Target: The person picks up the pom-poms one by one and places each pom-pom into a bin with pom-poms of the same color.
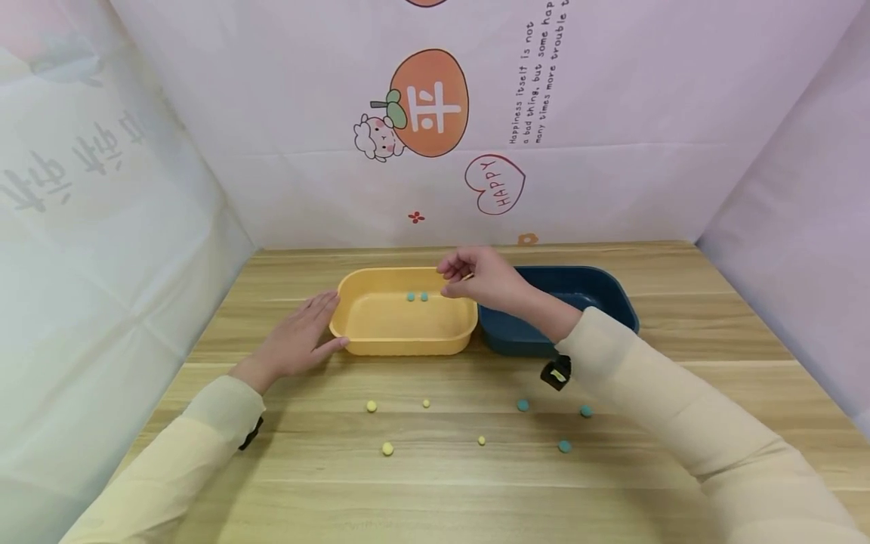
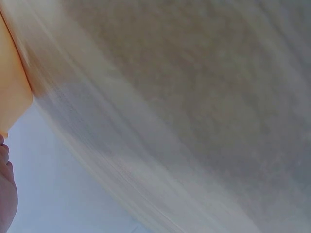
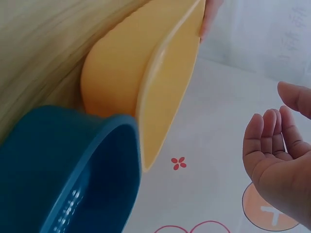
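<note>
My left hand [image 1: 295, 340] rests against the left end of the yellow bin [image 1: 401, 347], fingers extended along its side and thumb at the front corner. In the left wrist view, only part of that hand [image 2: 7, 194] shows below the bin's wall [image 2: 12, 77]. Over the bin's right end hovers my right hand [image 1: 485, 279], palm turned left. Its fingers are loosely bent and the thumb [image 3: 295, 97] stands apart from them, with nothing visible between. Two small teal balls [image 1: 411, 297] lie inside the yellow bin.
A dark blue bin [image 1: 578, 276] stands right of the yellow one, partly hidden by my right forearm. Nearer on the wooden table [image 1: 435, 499] lie several small yellow balls [image 1: 387, 449] and three teal balls [image 1: 522, 406]. A printed cloth [image 1: 612, 151] hangs behind.
</note>
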The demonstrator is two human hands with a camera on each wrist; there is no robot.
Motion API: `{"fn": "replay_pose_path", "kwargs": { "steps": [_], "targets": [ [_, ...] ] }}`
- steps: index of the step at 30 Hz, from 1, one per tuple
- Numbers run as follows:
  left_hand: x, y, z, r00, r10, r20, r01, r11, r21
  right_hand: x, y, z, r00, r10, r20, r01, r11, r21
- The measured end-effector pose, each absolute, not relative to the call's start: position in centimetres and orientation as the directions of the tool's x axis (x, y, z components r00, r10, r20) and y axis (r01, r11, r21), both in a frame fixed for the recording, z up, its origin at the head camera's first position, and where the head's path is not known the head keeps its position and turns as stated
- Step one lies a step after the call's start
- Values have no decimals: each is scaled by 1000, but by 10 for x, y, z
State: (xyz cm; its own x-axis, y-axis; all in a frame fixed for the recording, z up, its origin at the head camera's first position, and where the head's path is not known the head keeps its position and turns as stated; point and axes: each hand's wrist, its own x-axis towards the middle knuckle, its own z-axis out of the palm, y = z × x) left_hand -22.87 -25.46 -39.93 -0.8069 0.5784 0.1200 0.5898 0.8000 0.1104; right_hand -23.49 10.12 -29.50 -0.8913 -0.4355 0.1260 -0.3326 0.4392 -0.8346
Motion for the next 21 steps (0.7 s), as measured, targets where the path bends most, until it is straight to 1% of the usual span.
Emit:
{"fn": "replay_pose_path", "kwargs": {
  "steps": [7,15,21],
  "targets": [
    [-230,-256,-401,-804,580,130,593,797,115,-220,127,-299,-874,-456,168,-373,408,-833],
    [-229,-255,-400,-804,580,130,594,795,122,-204,157,-310,-897,-420,139,-344,463,-817],
    [-229,-256,-401,-802,581,137,596,795,116,-189,179,-314,-898,-421,127,-334,464,-821]
  ]
}}
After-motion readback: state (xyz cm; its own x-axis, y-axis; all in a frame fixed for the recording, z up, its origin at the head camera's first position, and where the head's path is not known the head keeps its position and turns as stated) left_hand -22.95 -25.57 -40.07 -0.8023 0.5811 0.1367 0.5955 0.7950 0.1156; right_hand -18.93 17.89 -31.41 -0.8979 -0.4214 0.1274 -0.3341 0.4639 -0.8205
